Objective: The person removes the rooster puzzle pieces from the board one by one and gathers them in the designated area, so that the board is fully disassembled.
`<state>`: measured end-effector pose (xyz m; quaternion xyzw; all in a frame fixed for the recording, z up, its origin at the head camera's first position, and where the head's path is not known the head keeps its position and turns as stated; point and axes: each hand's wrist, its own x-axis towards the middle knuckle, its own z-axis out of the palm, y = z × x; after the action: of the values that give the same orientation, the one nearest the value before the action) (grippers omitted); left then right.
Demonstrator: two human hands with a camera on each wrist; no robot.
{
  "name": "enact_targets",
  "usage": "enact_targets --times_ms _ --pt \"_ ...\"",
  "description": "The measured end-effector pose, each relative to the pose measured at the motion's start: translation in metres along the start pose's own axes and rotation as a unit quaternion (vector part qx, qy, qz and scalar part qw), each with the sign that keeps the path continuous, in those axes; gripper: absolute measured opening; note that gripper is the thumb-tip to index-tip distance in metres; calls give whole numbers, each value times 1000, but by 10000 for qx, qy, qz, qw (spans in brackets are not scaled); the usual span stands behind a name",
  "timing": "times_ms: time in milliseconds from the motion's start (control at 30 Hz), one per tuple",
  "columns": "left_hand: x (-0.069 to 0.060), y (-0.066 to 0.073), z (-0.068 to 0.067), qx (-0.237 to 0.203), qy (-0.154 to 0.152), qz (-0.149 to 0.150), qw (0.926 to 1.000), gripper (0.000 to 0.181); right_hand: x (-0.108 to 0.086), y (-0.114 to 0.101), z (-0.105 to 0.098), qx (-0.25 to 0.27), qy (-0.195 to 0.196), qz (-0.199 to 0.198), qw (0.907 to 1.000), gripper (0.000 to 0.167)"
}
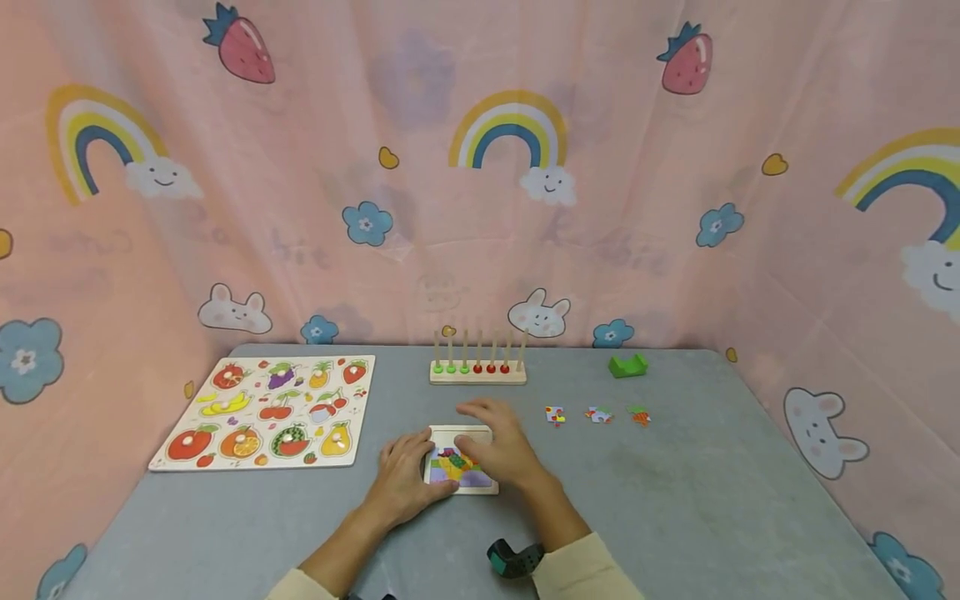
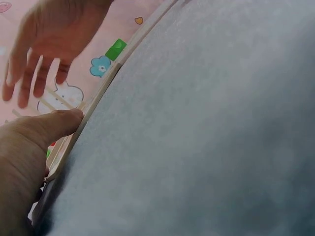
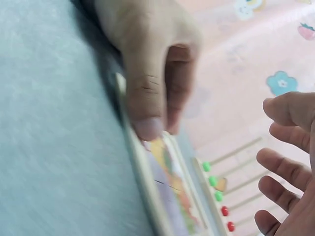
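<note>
A small jigsaw puzzle in a pale wooden frame (image 1: pixel 480 491) lies flat on the table, with yellow, green and lavender pieces inside it. My left hand (image 1: pixel 405 479) holds the frame at its left side, thumb on the front edge and fingers on the far left corner. Over the frame's right part is my right hand (image 1: pixel 502 446). In the right wrist view this right hand (image 3: pixel 295 172) has its fingers spread and carries nothing. The upper part of the picture is partly white, partly hidden by the right hand.
Three loose jigsaw pieces, a blue-and-yellow one (image 1: pixel 555 415), a pale one (image 1: pixel 599 414) and an orange one (image 1: pixel 641 415), lie right of the frame. A peg rack (image 1: pixel 477 377) with green and red beads stands behind, a green block (image 1: pixel 627 366) back right, a fruit board (image 1: pixel 251 429) left.
</note>
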<state>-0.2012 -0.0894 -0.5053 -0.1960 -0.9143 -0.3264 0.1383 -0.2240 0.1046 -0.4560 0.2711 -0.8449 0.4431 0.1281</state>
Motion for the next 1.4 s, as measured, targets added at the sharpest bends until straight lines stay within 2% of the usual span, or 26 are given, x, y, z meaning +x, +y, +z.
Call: enact_targets --times_ms 200,433,633,800,900,1100,1267,1400 --pt "-1 -1 1 -13 -21 -9 10000 65 -3 12 20 -137 -213 -34 9997 38" --pt "-2 -1 0 12 -46 -3 10000 65 -6 18 30 -361 -283 -177 9988 37" --pt "0 -1 -2 19 4 56 10000 64 -7 16 34 -1040 -646 81 9924 41" --pt "0 -1 -2 -38 2 47 10000 64 -7 13 35 -1393 -882 164 9862 31" --pt "0 -1 -1 -29 -21 17 10000 64 -7 12 35 -1339 -859 170 9871 24" --pt "0 -1 -1 9 -79 -30 10000 68 -8 12 34 -1042 -779 278 9911 24" --pt "0 -1 0 -11 -91 -63 9999 70 -9 13 35 -1105 -729 242 9909 18" --pt "0 -1 0 -42 -72 -84 9999 70 -8 14 36 -1152 -664 177 9910 22"
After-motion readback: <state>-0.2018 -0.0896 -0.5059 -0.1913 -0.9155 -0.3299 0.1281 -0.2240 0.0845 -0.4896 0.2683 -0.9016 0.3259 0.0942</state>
